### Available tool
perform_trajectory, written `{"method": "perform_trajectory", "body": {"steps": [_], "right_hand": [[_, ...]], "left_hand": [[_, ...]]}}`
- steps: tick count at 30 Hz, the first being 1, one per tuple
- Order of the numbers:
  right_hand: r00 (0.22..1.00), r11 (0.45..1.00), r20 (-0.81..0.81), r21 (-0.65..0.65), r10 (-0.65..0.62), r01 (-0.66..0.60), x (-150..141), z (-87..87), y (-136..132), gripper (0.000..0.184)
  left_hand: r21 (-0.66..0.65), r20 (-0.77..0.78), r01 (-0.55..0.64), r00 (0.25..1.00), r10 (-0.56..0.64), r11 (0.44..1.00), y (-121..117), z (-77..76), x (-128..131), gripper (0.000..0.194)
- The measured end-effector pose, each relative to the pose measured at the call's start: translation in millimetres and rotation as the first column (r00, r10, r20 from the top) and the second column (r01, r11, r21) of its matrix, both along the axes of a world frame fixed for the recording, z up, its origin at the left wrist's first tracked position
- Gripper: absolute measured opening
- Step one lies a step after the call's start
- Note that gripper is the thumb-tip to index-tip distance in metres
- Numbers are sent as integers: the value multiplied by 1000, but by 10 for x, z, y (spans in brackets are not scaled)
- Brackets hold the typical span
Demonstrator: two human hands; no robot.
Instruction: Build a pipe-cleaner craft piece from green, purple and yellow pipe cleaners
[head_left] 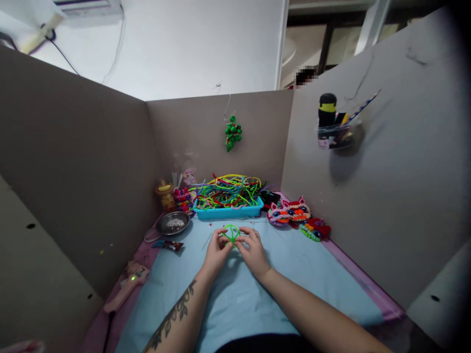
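Around green frame (232, 239), curled fingers (246, 230)

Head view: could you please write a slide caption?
Left hand and right hand hold a green spoked piece over a blue cloth, before a tray of colourful strands.

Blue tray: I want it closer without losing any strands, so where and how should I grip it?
Probably by the front wall of the tray, one hand near each corner, coming from the near side. That long face shows bare, while toys crowd its left end and a black bundle its right. The strands heap above the rim, so keep it level.
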State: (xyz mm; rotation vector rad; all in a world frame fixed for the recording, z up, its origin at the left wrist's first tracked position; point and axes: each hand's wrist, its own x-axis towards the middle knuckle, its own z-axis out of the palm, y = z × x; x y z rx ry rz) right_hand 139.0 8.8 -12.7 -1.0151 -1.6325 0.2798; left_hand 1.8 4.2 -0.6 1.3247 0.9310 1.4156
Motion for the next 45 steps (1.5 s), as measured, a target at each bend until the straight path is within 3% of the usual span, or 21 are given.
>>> {"method": "perform_trajectory", "body": {"steps": [11, 18, 25, 31, 34, 38, 45], "right_hand": [[1000, 999, 21, -46, -1, 2, -61, -63, 27, 13], [999, 998, 49, -57, -6, 8, -54, -68, 54, 14], [997, 996, -78, -91, 20, -27, 59, 7, 80, 15], [994, 961, -56, -255, 95, -106, 81, -56, 157, 12], [981, 924, -115, -333, 156, -186, 74, -73, 179, 16], [971, 925, -205, -330, 126, -190, 86, -103, 205, 16], [955, 911, -262, -344, 138, -226, 59, -168, 237, 17]], "left_hand": [[33, -61, -33, 998, 35, 999, 23, -42, 8, 36], [16, -102, -89, 991, 90, 996, 9, 12, 23, 39], [25, -99, -103, 990, 105, 994, 41, 1, -48, 38], [119, -289, -51, 954, 84, 992, 32, -28, -79, 35], [221, -382, -107, 905, 187, 969, 19, -17, -83, 32], [330, -431, -245, 820, 377, 912, 0, -1, -90, 27], [212, -467, -102, 863, 192, 972, -42, -12, -25, 25]]}}
